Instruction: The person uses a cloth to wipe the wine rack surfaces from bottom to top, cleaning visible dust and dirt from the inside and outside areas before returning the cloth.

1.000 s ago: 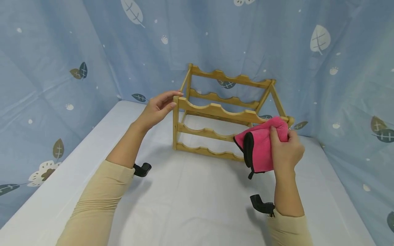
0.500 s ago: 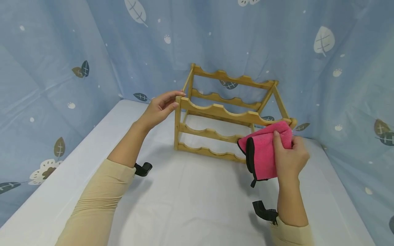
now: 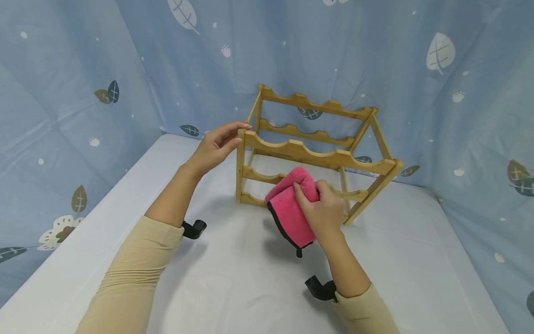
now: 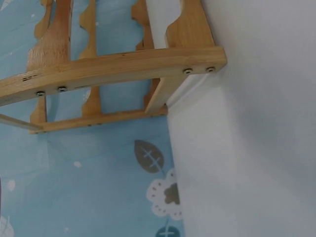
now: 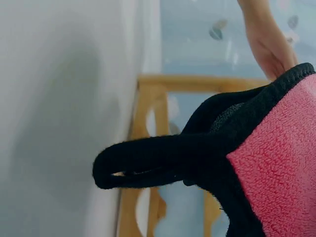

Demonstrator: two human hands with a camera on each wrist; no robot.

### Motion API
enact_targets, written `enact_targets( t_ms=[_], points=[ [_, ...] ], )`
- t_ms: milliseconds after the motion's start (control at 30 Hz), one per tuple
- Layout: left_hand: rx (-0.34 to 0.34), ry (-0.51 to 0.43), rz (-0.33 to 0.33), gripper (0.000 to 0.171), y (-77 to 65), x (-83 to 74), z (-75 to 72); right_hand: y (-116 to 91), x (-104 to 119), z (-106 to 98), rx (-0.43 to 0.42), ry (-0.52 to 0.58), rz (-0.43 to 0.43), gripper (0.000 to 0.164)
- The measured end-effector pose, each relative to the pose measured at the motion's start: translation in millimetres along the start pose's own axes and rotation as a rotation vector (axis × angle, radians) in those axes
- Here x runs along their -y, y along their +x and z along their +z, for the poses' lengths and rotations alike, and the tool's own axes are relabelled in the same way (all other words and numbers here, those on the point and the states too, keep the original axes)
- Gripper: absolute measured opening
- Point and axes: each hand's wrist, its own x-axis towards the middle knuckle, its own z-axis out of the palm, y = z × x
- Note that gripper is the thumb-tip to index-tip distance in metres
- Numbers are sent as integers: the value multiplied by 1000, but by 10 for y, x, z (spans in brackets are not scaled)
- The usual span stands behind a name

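A light wooden wine rack (image 3: 294,148) with scalloped rails stands on the white table, tilting to the right in the head view. At its upper front left corner, my left hand (image 3: 212,147) grips the post, thumb on the near side and fingers over the top. My right hand (image 3: 327,211) holds a folded pink towel (image 3: 289,213) with black edging in front of the rack's middle rails, partly covering them. Up close in the right wrist view are the towel's fleecy pile (image 5: 281,153) and its black hanging loop (image 5: 133,158). The left wrist view shows the rack's screwed side bar (image 4: 123,66).
A white cloth covers the table (image 3: 250,283). Blue curtain fabric (image 3: 313,46) with leaf prints hangs behind the rack and along both sides. Black camera mounts (image 3: 321,288) stick out from both wrists above the table.
My right hand has carried the towel leftward from the rack's front right corner to its middle, uncovering the right post. My left hand keeps its grip on the left corner.
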Motion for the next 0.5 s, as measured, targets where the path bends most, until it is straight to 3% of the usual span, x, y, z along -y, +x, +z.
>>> enact_targets(
  t_ms=[233, 500],
  points=[
    [-6, 11, -12, 38, 10, -12, 7, -59, 196, 315, 122, 54, -96, 33],
    [-13, 16, -14, 38, -3, 10, 16, -113, 378, 675, 443, 49, -40, 35]
  ],
)
